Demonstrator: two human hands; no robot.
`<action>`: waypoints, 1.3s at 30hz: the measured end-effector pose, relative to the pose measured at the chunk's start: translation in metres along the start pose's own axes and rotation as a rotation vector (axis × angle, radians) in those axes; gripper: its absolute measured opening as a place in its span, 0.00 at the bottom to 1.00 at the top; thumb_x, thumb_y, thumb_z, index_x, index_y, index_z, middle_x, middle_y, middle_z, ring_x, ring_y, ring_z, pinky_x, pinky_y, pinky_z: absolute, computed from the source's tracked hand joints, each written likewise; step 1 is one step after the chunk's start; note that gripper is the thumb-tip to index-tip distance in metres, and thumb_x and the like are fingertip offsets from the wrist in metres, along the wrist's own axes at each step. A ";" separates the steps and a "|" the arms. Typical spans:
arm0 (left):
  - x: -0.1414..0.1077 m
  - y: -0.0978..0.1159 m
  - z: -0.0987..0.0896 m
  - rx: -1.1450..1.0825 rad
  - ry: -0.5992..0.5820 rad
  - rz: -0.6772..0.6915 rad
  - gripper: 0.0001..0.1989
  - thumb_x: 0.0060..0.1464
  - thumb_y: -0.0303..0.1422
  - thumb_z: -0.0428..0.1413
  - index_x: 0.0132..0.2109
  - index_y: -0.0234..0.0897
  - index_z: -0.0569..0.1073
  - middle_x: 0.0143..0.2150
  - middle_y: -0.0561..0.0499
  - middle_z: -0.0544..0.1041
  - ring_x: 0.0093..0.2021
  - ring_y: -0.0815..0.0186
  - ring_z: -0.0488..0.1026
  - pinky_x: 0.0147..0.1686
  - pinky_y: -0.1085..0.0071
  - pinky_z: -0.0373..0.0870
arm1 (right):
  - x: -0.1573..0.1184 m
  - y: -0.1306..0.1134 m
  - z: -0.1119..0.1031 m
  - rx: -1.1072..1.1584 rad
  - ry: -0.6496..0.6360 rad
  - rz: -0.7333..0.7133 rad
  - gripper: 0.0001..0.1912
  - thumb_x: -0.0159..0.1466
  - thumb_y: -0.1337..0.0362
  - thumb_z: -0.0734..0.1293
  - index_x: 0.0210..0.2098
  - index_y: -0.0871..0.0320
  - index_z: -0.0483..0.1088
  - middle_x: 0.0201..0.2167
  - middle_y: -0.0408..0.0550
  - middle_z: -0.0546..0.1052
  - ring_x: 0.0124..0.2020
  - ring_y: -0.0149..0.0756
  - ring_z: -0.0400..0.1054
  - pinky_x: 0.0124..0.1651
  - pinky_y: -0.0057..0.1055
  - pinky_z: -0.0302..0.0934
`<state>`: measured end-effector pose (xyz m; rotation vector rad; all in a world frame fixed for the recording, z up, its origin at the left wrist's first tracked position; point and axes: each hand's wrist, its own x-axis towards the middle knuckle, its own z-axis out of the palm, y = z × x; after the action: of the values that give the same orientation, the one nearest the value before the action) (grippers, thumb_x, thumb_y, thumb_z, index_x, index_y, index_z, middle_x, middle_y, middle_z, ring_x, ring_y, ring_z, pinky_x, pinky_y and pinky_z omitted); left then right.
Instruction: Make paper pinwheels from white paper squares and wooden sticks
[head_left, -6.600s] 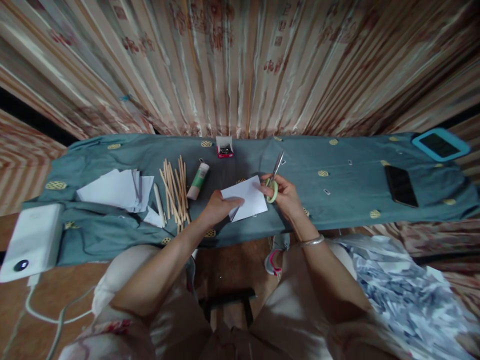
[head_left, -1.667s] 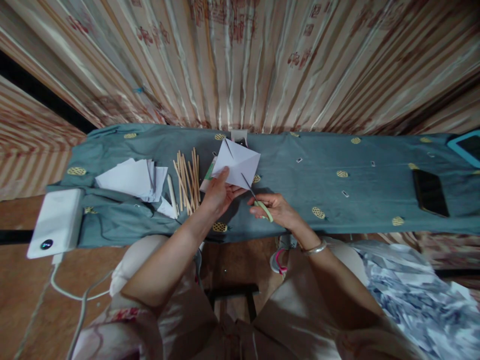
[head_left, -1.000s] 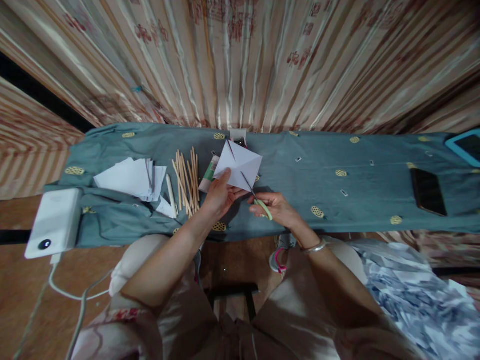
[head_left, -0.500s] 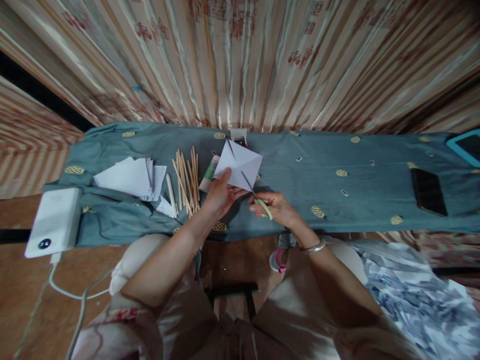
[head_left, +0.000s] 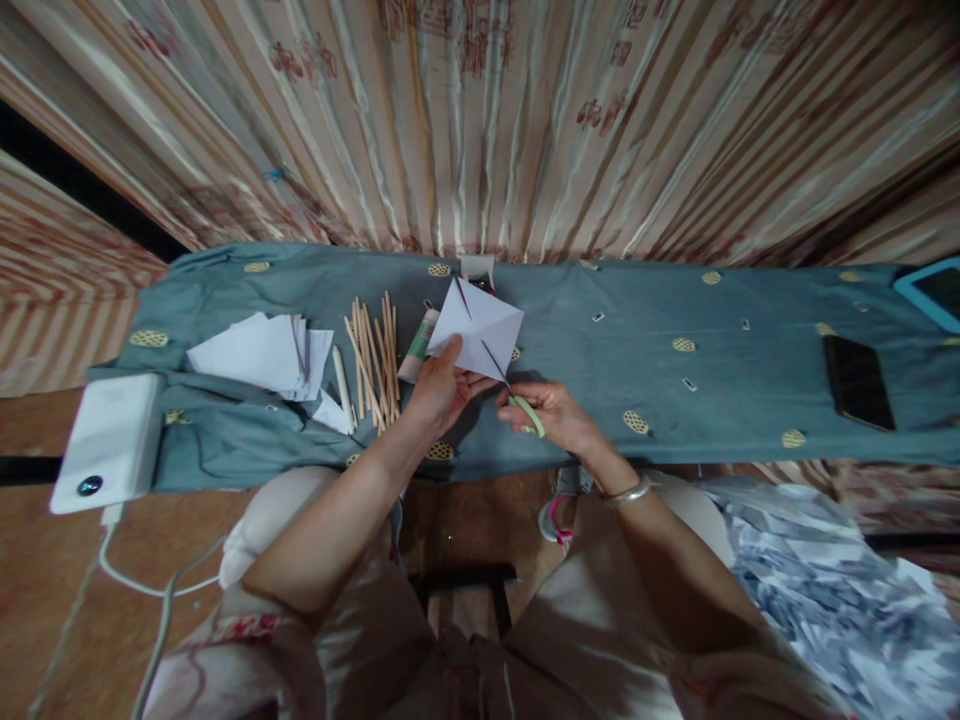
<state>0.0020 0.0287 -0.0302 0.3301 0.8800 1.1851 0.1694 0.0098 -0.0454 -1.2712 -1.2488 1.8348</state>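
A square white paper [head_left: 491, 325] is held above the cloth, one corner towards me, with a slit open in its far corner. My left hand [head_left: 442, 388] grips its near left edge, thumb on top and fingers beneath. In my right hand [head_left: 547, 412] are scissors [head_left: 531, 414] with light green handles. Their dark blade lies at the paper's near corner and points towards its middle. Just left of the paper a glue stick [head_left: 418, 346] with a green and white label lies on the cloth, beside several thin wooden sticks [head_left: 367, 365].
Stacked white papers [head_left: 251, 352], a white pen [head_left: 343, 388] and a paper scrap [head_left: 330, 413] lie left on the blue-green cloth [head_left: 600, 360]. A white power bank [head_left: 112, 440] with a cable sits at the left edge. A black phone [head_left: 859, 382] and blue-framed device [head_left: 934, 292] lie right.
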 end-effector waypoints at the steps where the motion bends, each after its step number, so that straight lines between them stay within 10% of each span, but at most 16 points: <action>1: 0.000 0.000 0.000 -0.001 -0.003 0.004 0.12 0.66 0.34 0.48 0.50 0.31 0.71 0.37 0.43 0.80 0.45 0.56 0.80 0.52 0.55 0.75 | 0.000 0.000 0.000 0.010 0.004 0.003 0.25 0.38 0.50 0.81 0.27 0.60 0.73 0.18 0.36 0.70 0.20 0.24 0.62 0.24 0.25 0.60; 30: 0.012 0.022 -0.001 -0.011 0.102 0.110 0.09 0.61 0.32 0.53 0.48 0.35 0.70 0.40 0.44 0.82 0.49 0.55 0.79 0.54 0.52 0.72 | -0.017 0.004 -0.021 -0.061 -0.138 0.019 0.23 0.44 0.48 0.79 0.27 0.60 0.74 0.20 0.38 0.71 0.20 0.23 0.64 0.24 0.23 0.62; 39: 0.006 0.018 0.005 0.082 0.071 0.095 0.06 0.58 0.27 0.51 0.41 0.34 0.72 0.32 0.47 0.81 0.45 0.57 0.80 0.50 0.57 0.75 | -0.023 -0.003 -0.046 -0.078 0.165 -0.082 0.27 0.43 0.43 0.78 0.30 0.58 0.75 0.18 0.39 0.72 0.20 0.25 0.63 0.24 0.25 0.59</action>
<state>-0.0051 0.0422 -0.0182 0.4021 0.9855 1.2572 0.2202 0.0083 -0.0383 -1.3627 -1.2725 1.6038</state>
